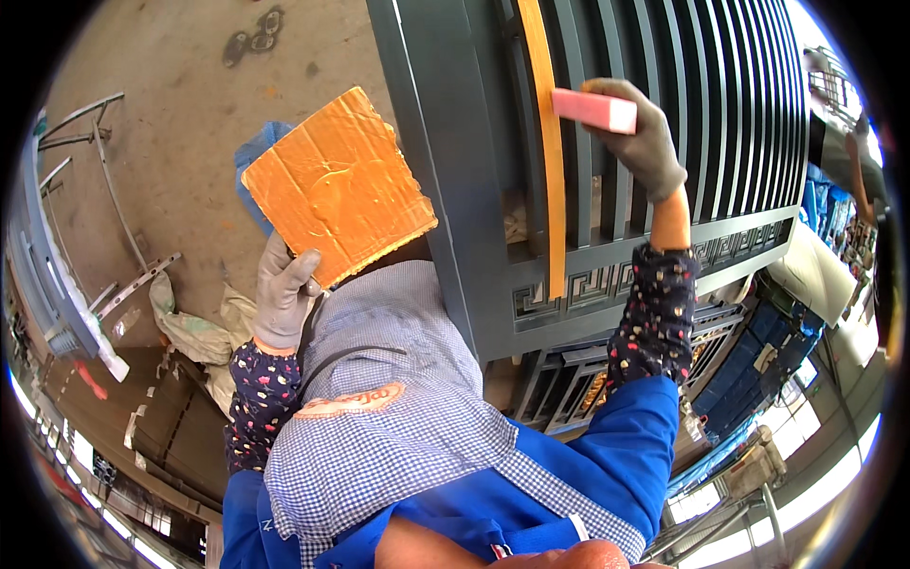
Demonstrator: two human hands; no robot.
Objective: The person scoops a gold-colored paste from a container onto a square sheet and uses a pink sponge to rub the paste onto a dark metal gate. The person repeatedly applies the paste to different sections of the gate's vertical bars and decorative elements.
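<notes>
My left hand (285,289), in a grey glove, grips the lower corner of a cardboard piece (341,185) with its thumb on top. Wet-looking gold-orange paint covers the cardboard's face. In my gloved right hand (645,142) is a pink sponge block (595,111), the fingers wrapped round it. The sponge's left end is at the edge of a gold-orange strip (553,199); whether it touches I cannot tell. That strip runs lengthwise along a dark grey metal gate panel (445,190) with many parallel slats.
Something blue (258,156) shows behind the cardboard. Metal stands (114,190) and crumpled sheeting (190,318) are at the left on the concrete floor (171,104). Another panel with gold parts (592,389) lies below the gate. A person (853,156) is at the far right.
</notes>
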